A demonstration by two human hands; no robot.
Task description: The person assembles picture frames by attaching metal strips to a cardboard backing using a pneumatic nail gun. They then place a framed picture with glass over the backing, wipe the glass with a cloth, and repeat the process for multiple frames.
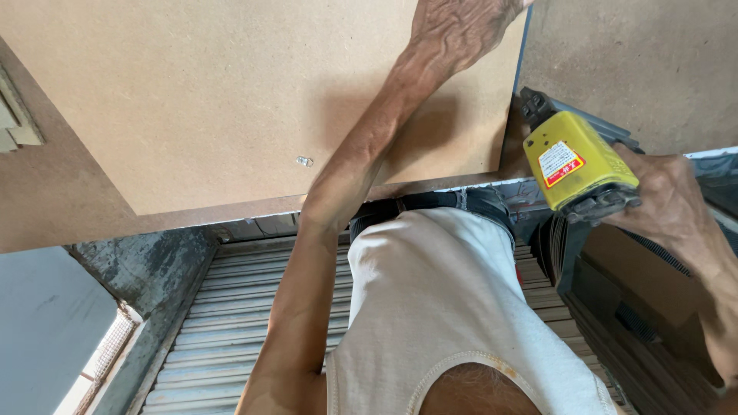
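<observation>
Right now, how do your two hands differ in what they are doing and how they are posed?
The left hand lies flat and open on the brown fibreboard panel, while the right hand is closed around the yellow nail gun. The left arm is stretched far out across the board; the right hand stays at the panel's right edge. The left hand is partly cut off by the frame top; the right shows whole. Both are bare.

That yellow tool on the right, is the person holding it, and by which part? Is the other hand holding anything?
The right hand holds the yellow nail gun by its dark handle below the body. The left hand holds nothing; it presses flat on the brown board.
</observation>
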